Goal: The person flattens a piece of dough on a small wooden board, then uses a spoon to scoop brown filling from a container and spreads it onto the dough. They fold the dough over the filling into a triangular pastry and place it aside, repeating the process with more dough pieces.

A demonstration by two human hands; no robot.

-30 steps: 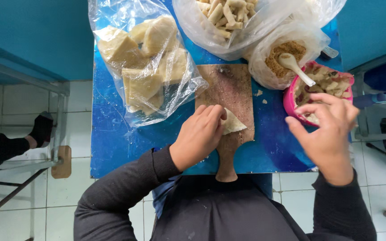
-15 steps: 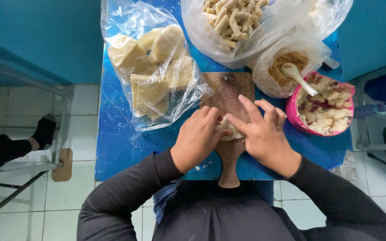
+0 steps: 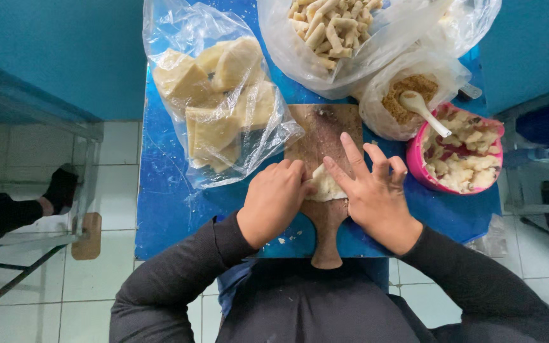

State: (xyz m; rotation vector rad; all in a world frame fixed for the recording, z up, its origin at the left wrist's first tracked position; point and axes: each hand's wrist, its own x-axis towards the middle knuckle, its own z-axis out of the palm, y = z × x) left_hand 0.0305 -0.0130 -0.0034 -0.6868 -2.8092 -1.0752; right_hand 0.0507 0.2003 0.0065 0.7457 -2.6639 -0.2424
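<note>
Head view: nearest, the left hand (image 3: 277, 203) and right hand (image 3: 373, 194) meet on the wooden board (image 3: 325, 133), both pressing a pale dough wrapper (image 3: 325, 185) at its middle, the left curled over one edge, the right with fingers spread. This looks like the folding step; next needs a firm, even tuck. The wrapper's long axis seems crosswise to the board. Beyond the board lie a pink bowl (image 3: 414, 168) and bags (image 3: 223, 101)

You get even, cool daylight here, bright enough and without hard shadows. Glare sits on the clear plastic bag (image 3: 223, 108) in the upper left of the frame. The centre is sharp; toward the edges the wide lens bends the floor tiles (image 3: 115, 146) and softens detail.
</note>
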